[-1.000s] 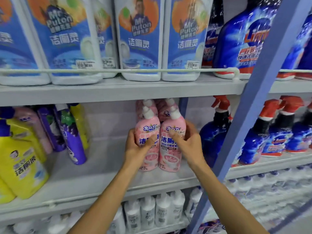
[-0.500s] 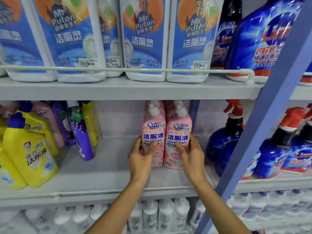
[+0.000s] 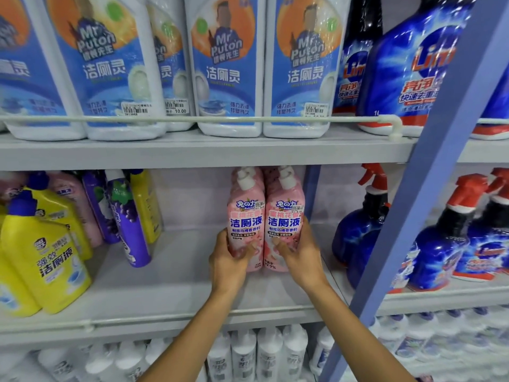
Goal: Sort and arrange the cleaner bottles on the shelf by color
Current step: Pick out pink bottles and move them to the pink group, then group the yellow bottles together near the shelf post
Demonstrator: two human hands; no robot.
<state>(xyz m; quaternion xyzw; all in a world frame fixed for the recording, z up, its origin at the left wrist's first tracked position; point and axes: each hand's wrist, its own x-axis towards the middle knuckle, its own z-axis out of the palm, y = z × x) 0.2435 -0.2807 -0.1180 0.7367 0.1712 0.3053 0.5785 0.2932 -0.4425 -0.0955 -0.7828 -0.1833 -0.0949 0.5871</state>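
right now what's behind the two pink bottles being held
Behind the front pink bottles, at least two rear pink bottles show, only shoulders and caps. Their bodies, and any further rows, are covered by the front pair.

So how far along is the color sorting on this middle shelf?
Partly done. The pinks are grouped mid-shelf, with rear pink bottles right behind the front pair. In hand: the left hand grips the left front pink bottle, and the right hand grips the right front pink bottle. Left to do: the left cluster is mixed, with a stray pink bottle between yellow bottles and purple bottles.
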